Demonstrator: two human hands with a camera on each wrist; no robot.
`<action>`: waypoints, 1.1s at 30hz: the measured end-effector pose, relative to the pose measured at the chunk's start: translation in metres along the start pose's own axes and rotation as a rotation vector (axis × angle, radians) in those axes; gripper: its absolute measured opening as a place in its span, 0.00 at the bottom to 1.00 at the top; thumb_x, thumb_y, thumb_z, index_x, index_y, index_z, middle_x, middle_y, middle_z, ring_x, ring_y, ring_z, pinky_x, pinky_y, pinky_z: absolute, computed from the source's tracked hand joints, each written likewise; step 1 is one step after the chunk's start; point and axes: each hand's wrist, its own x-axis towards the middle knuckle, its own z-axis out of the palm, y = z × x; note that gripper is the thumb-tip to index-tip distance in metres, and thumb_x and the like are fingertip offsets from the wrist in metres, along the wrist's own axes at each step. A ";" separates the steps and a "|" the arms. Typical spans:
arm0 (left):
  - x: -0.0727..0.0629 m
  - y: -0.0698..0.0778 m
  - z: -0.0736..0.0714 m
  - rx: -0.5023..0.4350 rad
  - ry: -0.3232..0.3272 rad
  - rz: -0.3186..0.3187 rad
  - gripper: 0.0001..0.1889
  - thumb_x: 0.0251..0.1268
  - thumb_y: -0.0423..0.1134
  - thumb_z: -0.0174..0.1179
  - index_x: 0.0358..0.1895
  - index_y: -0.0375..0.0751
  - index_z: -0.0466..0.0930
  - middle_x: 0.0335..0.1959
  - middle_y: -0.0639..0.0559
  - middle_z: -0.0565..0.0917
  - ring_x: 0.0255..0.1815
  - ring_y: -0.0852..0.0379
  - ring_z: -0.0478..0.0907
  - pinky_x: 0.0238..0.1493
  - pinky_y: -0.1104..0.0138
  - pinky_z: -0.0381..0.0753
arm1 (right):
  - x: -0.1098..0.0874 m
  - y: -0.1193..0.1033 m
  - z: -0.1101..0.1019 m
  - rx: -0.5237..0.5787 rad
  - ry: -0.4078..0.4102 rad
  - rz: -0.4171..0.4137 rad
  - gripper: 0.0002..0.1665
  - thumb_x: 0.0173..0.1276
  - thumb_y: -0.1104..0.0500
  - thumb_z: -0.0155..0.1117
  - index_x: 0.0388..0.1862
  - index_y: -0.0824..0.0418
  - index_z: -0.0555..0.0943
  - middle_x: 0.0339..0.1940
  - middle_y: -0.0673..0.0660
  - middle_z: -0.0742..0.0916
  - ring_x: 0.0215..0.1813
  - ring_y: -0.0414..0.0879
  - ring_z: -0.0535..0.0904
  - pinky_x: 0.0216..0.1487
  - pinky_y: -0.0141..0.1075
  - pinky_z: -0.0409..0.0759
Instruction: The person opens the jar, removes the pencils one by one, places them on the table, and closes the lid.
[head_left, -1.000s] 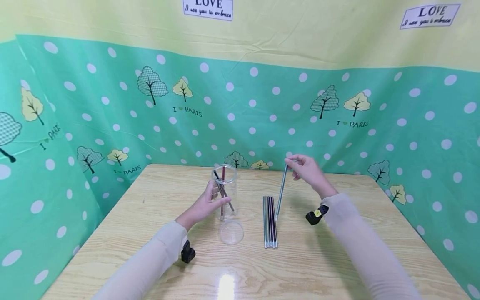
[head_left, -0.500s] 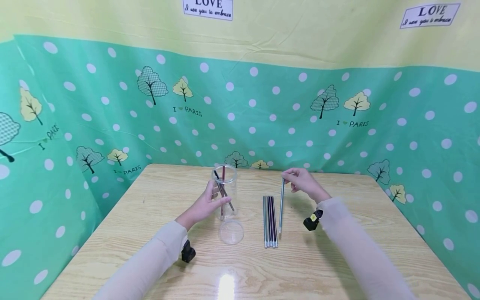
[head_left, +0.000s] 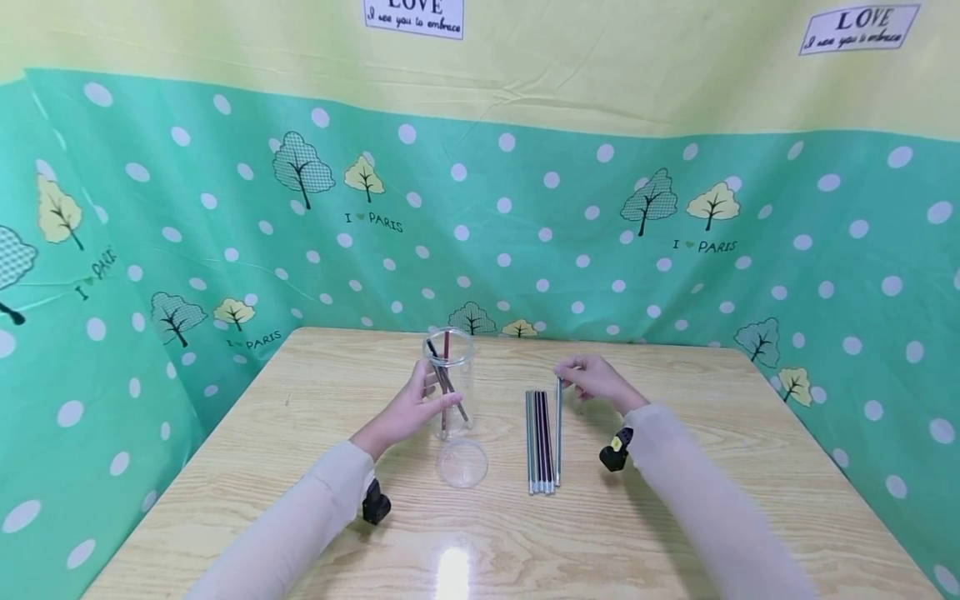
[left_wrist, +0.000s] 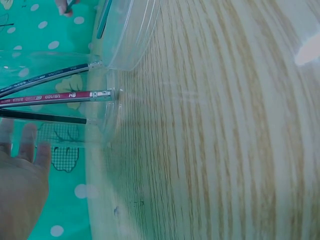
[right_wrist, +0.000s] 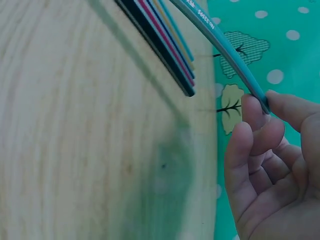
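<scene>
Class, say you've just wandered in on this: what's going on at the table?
A person's left hand grips a clear open jar with three pencils inside. Their right hand pinches one end of a green pencil, just right of a row of pencils lying on the table. The jar's lid is off, in front of it.

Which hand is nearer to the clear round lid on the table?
Left. The left hand holds the jar, behind and slightly left of the lid. The right hand pinches a pencil farther right, past the row of pencils.
</scene>
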 end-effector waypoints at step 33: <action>-0.008 0.019 0.000 -0.015 -0.018 -0.017 0.42 0.73 0.42 0.61 0.79 0.46 0.42 0.75 0.26 0.56 0.73 0.23 0.53 0.69 0.33 0.54 | 0.007 0.018 0.030 -0.103 0.062 0.073 0.15 0.72 0.55 0.66 0.46 0.66 0.82 0.32 0.57 0.84 0.26 0.44 0.78 0.28 0.34 0.83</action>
